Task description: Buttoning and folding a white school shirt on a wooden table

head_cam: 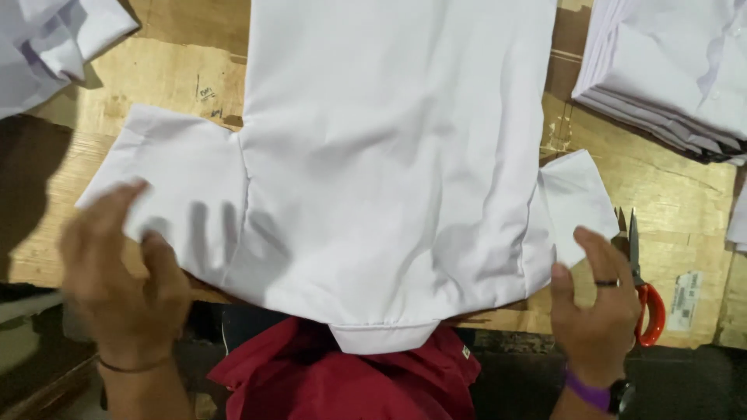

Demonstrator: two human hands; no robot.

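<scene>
shirt [389, 155] on table [171, 70] | scissors [646, 288] right | shirt stack [669, 70] far right

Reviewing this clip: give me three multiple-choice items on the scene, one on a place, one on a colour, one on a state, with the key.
1. Where do the scissors lie?
A. On the stack of folded shirts
B. On the table beside the right hand
C. Under the left sleeve

2. What colour are the scissors' handles?
A. Red-orange
B. Blue
C. Black

3. How does the white shirt lie?
A. Rolled into a bundle
B. Hung on a hanger
C. Spread flat, sleeves out to both sides

Key: B, the scissors rest on the table just past the right hand; A, the handles show red-orange; C, the shirt lies flat, with the left hand at one sleeve.
</scene>
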